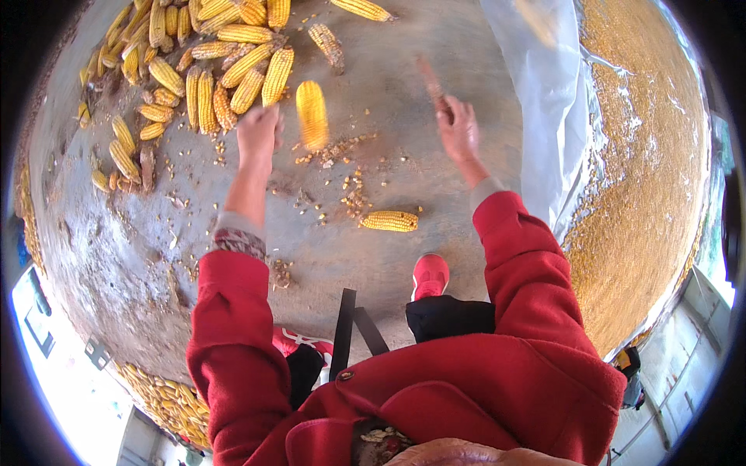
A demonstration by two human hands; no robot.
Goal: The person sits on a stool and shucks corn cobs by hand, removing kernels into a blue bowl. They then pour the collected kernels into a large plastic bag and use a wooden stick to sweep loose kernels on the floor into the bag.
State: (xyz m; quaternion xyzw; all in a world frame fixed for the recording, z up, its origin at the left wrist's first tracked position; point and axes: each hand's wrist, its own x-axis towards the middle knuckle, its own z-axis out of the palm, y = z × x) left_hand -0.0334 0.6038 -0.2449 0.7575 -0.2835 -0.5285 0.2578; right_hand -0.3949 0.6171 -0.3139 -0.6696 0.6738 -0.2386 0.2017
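My left hand (259,131) is curled at the lower end of a yellow corn cob (278,76), beside the heap of cobs (201,81). Whether its fingers grip that cob cannot be made out. My right hand (459,131) is closed around a narrow reddish-brown piece (431,81), blurred and perhaps a bare or spoiled cob. Between the hands another yellow cob (312,116) is blurred, as if moving. Below it, loose kernels (352,195) are scattered on the concrete floor (349,256). One cob (389,221) lies in front of my shoes.
A translucent plastic sheet (545,99) borders a wide spread of loose kernels (641,221) on the right. Over the sheet is a blurred yellowish thing (536,23). A discoloured cob (327,46) lies ahead. Dark straps or legs (344,332) stand between my red shoes (431,276). More cobs (169,402) lie behind left.
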